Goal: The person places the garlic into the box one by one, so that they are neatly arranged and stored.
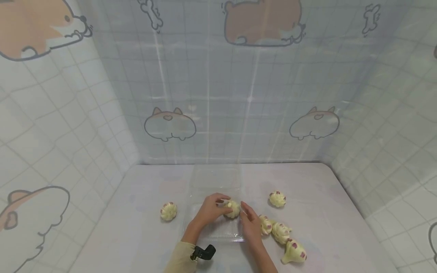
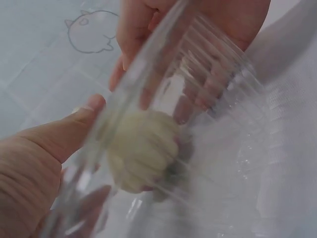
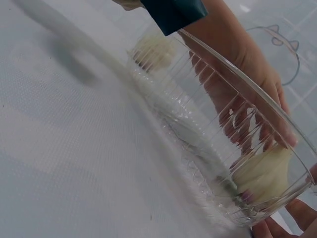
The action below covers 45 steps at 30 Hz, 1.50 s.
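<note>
In the head view, my left hand reaches into a clear plastic container from the left. Its thumb and fingers hold a pale garlic bulb with a pleated surface. The left wrist view shows this garlic bulb through the transparent wall, low in the container. My right hand is at the container's right side, its fingers extended near the wall and holding nothing. In the right wrist view, the garlic bulb is below the left fingertips; a purple patch marks its underside.
One garlic bulb lies left of the container; another sits farther back on the right. Several more cluster beside my right hand. The container's transparent lid spreads toward the back wall. Patterned curtain walls surround the pale tabletop.
</note>
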### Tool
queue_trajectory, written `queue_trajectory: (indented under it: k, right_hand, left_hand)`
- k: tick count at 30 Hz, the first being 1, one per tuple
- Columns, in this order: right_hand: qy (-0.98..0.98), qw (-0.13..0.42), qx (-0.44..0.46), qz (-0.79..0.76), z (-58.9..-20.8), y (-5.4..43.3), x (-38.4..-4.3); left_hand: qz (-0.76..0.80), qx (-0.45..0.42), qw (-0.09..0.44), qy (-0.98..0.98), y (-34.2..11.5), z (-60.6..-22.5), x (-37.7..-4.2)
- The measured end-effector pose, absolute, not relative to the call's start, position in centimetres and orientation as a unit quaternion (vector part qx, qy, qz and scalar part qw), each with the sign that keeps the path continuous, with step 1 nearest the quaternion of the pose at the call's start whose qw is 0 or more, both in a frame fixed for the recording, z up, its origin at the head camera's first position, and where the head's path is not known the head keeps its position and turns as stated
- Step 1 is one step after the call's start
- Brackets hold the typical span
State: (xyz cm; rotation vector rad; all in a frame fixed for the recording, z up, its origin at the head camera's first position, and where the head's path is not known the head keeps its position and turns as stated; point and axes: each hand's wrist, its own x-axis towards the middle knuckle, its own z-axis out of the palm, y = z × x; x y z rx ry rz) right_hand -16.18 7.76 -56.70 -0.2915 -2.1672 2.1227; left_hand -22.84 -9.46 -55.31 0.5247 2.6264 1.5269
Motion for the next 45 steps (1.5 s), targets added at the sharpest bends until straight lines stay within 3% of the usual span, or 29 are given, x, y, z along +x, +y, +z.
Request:
queue_trajectory:
  k: [3,10,19,27,37,45]
  right_hand:
    - [-0.709,0.046,-0.095,0.698,-55.0,7.5,-15.5]
    - [-0.715,0.054,-0.095,0.690,-57.7,7.6,-16.2]
    - [-0.716,0.054,-0.103,0.688,-57.7,7.6,-16.3]
    - [-0.718,0.057,-0.113,0.684,-57.7,7.7,-16.3]
    - [-0.715,0.055,-0.107,0.689,-57.6,7.7,-16.4]
    - [-0.716,0.047,-0.116,0.687,-57.7,7.5,-16.6]
  left_hand:
    - [0.495,0.173,0.027,0.851,-9.7,-55.1,-22.5]
    - [0.485,0.197,0.002,0.852,-10.2,-54.3,-21.2]
    - [0.484,0.208,-0.060,0.848,-12.8,-52.3,-19.2]
    - [0.500,0.171,-0.104,0.843,-16.0,-51.0,-18.1]
    - [0.503,0.072,-0.129,0.852,-21.3,-51.8,-17.5]
    - [0.498,0.044,-0.162,0.851,-25.3,-52.4,-17.7]
